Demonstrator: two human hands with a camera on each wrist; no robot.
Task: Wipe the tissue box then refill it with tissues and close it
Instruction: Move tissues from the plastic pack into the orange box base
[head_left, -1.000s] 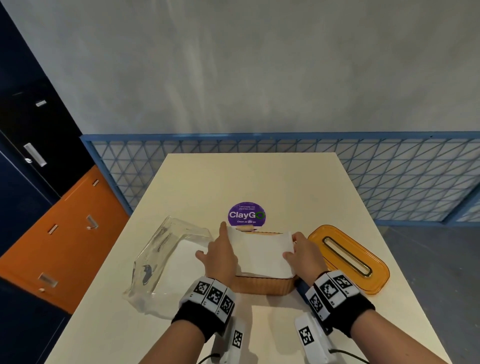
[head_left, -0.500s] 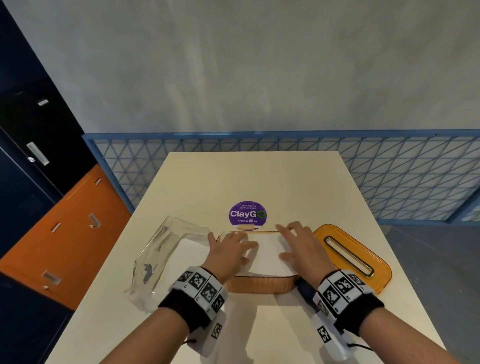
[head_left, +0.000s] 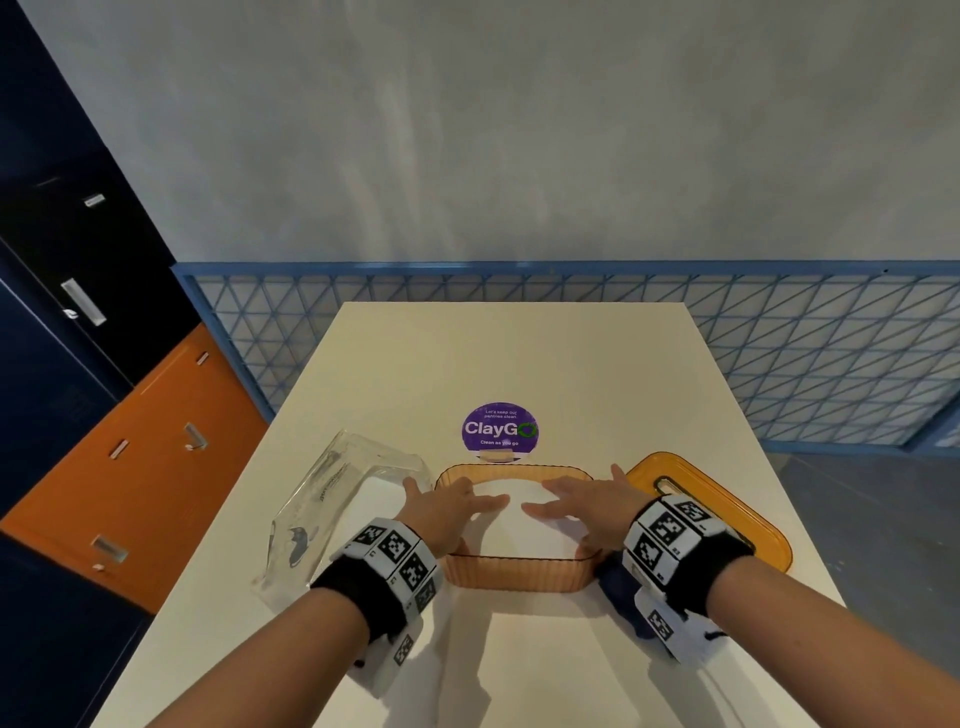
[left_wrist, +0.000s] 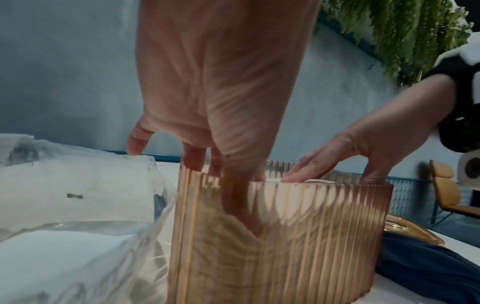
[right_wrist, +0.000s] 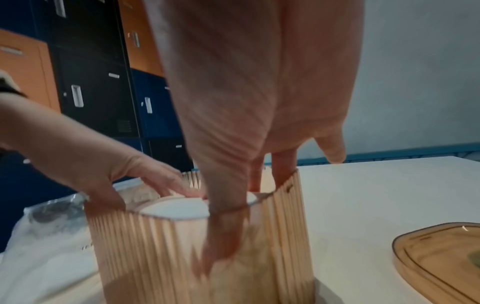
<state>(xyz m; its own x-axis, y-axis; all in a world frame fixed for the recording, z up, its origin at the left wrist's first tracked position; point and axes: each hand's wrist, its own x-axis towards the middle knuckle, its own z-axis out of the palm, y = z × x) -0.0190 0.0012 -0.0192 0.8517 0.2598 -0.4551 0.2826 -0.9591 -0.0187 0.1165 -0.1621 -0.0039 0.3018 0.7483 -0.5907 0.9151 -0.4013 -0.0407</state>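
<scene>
Your left hand (head_left: 451, 506) and right hand (head_left: 587, 503) lay flat, fingers straight, gripping nothing. Beneath them sat white tissues (head_left: 524, 530) inside the ribbed amber plastic tissue box (head_left: 511, 574).

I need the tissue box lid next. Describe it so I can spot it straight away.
On the cream table, look right of the ribbed amber tissue box that both hands are reaching into. The lid lies flat beside the right hand: a smooth, orange-amber rounded rectangle with a long slot, unlike the clear plastic wrapper on the left.

head: high, fwd-down, whole table (head_left: 519, 364) | wrists: low, close, facing inward | shared: tissue box (head_left: 514, 571)
</scene>
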